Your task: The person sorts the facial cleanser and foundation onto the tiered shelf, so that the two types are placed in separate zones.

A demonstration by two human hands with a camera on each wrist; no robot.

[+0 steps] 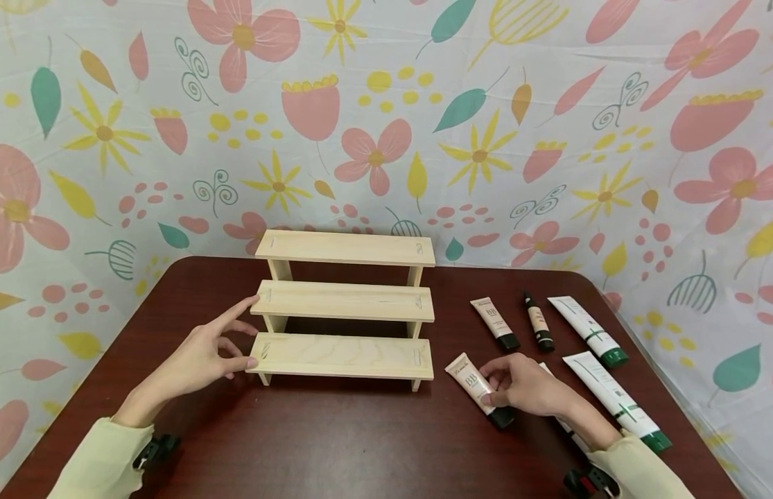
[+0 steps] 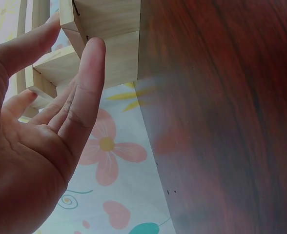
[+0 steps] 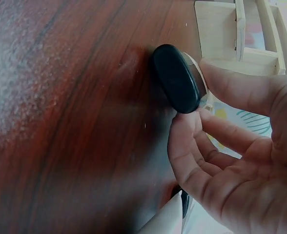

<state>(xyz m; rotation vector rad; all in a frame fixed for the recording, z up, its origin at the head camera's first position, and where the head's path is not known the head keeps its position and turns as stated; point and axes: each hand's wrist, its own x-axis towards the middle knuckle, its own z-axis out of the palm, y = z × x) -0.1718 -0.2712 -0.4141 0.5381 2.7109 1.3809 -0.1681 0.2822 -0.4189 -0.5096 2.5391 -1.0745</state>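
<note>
A pale wooden three-step display rack point(image 1: 342, 357) stands on the table. At its left end is my left hand point(image 1: 193, 357), the thumb touching the lowest step and the index finger at the middle step. In the left wrist view, the fingers of the left hand point(image 2: 41, 136) extend along the rack's end point(image 2: 112, 53). Right of the rack, my right hand point(image 1: 532, 384) pinches a beige BB cream tube point(image 1: 468, 376) between thumb and fingers. The tube's black cap point(image 3: 175, 78) faces the right wrist camera. The tube tilts slightly; its contact with the table is unclear.
Another BB cream tube point(image 1: 493, 320) lies behind, beside a slim black-capped tube point(image 1: 539, 320). Two white tubes with green caps, a rear one point(image 1: 586, 327) and a front one point(image 1: 613, 395), lie farther right. The right forearm partly covers another tube point(image 1: 570, 428). A floral cloth point(image 1: 374, 138) hangs behind.
</note>
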